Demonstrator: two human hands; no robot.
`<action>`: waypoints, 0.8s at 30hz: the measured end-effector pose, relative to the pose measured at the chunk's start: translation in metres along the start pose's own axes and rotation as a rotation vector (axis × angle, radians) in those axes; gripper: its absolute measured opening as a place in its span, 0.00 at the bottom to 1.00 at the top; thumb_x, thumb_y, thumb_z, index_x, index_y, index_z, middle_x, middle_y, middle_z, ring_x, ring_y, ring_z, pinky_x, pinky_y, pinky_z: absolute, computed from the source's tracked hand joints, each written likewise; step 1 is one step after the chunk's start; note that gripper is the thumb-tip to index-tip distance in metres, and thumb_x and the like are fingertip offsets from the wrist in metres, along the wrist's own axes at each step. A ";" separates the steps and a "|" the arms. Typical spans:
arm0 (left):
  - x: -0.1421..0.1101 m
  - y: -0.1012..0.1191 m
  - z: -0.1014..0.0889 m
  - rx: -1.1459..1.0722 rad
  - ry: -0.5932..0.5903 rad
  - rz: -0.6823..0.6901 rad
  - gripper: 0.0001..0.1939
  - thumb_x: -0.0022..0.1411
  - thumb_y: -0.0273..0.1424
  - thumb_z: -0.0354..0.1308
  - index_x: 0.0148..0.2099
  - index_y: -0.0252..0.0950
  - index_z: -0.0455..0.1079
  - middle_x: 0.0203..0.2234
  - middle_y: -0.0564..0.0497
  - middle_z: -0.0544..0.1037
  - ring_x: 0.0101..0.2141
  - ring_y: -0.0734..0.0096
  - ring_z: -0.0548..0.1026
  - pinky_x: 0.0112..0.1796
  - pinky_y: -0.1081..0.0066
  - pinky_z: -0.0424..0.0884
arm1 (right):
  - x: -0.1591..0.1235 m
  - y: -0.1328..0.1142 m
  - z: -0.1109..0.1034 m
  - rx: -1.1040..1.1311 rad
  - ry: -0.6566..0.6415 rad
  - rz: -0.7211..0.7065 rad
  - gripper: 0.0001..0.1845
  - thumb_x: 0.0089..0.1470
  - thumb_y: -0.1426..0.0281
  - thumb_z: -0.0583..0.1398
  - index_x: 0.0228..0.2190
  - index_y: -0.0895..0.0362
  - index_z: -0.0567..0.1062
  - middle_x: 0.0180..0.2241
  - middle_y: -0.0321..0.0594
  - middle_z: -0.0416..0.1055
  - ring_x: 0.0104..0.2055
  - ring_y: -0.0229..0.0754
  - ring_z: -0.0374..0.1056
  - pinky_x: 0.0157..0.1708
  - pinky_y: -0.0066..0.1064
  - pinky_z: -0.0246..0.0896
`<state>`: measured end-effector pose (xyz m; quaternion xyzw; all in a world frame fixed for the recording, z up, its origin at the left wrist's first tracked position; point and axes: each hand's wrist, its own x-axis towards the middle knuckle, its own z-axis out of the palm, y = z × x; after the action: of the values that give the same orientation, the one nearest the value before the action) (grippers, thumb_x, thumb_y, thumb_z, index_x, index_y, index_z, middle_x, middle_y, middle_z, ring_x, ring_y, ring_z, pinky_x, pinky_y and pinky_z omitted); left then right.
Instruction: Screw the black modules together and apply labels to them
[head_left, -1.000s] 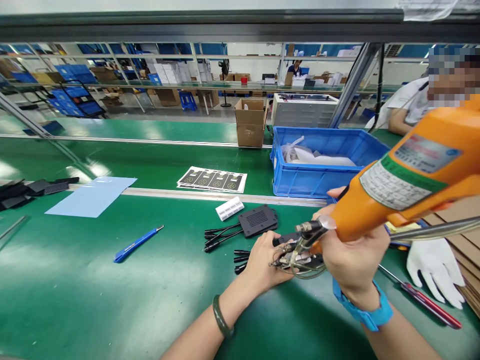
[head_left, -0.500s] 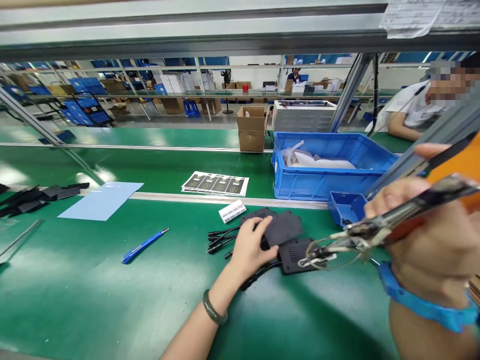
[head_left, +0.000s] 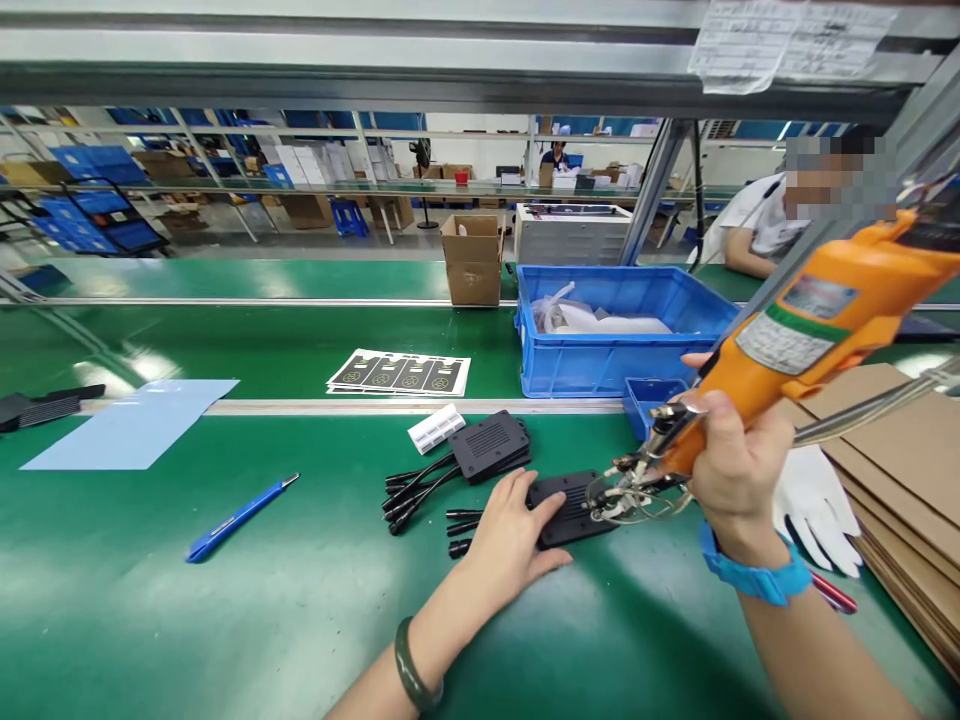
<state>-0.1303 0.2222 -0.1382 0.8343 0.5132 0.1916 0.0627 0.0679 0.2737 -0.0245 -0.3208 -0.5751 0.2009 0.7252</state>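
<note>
My left hand [head_left: 512, 532] holds a flat black plastic case [head_left: 576, 508] down on the green bench, its fingers bent over the cable end. Black cables with round connectors come out to the left, partly behind the hand. My right hand [head_left: 739, 462] is wrapped round an orange electric screwdriver [head_left: 802, 320], tilted down to the left. The screwdriver's tip, amid thin loose wires, is at the right end of the case; whether it touches a screw I cannot tell. Beyond my left hand lies a stack of similar black cases [head_left: 489, 446] beside a white slotted block [head_left: 436, 429].
A blue pen-like tool [head_left: 241, 518] and a light blue sheet [head_left: 139, 425] lie left. Printed label sheets [head_left: 401, 373], a large blue bin [head_left: 600, 365] and a small blue tray [head_left: 645, 402] stand behind. White gloves [head_left: 814, 510] and cardboard sheets [head_left: 907, 500] are right. Another person sits beyond.
My left hand has let go of a black case at the stack and shifted onto the nearer one. The screwdriver, earlier blurred beside it, now points down at that case's right end.
</note>
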 end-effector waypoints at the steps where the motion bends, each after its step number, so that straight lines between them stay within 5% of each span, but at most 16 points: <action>1: 0.000 0.002 0.003 -0.001 -0.023 -0.008 0.34 0.52 0.42 0.71 0.59 0.38 0.69 0.57 0.33 0.64 0.59 0.37 0.63 0.56 0.44 0.65 | -0.001 0.001 0.001 -0.052 0.003 -0.032 0.08 0.55 0.62 0.61 0.30 0.52 0.79 0.16 0.31 0.65 0.14 0.36 0.60 0.14 0.27 0.61; 13: 0.001 -0.003 0.015 -0.140 -0.053 -0.066 0.29 0.55 0.32 0.69 0.59 0.38 0.70 0.57 0.36 0.61 0.54 0.45 0.69 0.53 0.52 0.71 | -0.007 0.003 0.000 -0.143 0.019 -0.095 0.05 0.52 0.69 0.63 0.33 0.54 0.77 0.31 0.36 0.73 0.22 0.35 0.67 0.19 0.27 0.65; 19: 0.002 -0.004 0.015 -0.153 -0.037 -0.066 0.28 0.54 0.31 0.70 0.58 0.39 0.71 0.56 0.37 0.62 0.53 0.45 0.70 0.53 0.51 0.71 | -0.014 0.009 -0.001 -0.156 -0.011 -0.089 0.07 0.51 0.70 0.65 0.24 0.54 0.73 0.28 0.34 0.71 0.19 0.35 0.65 0.19 0.30 0.63; 24: 0.002 -0.004 0.016 -0.139 -0.013 -0.052 0.28 0.54 0.32 0.70 0.57 0.38 0.71 0.55 0.37 0.62 0.53 0.46 0.70 0.52 0.52 0.72 | -0.023 0.012 0.000 -0.089 -0.028 -0.090 0.06 0.53 0.69 0.65 0.25 0.53 0.73 0.23 0.34 0.69 0.20 0.38 0.65 0.19 0.32 0.62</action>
<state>-0.1263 0.2268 -0.1539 0.8155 0.5199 0.2196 0.1287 0.0628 0.2677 -0.0490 -0.3237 -0.6073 0.1469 0.7105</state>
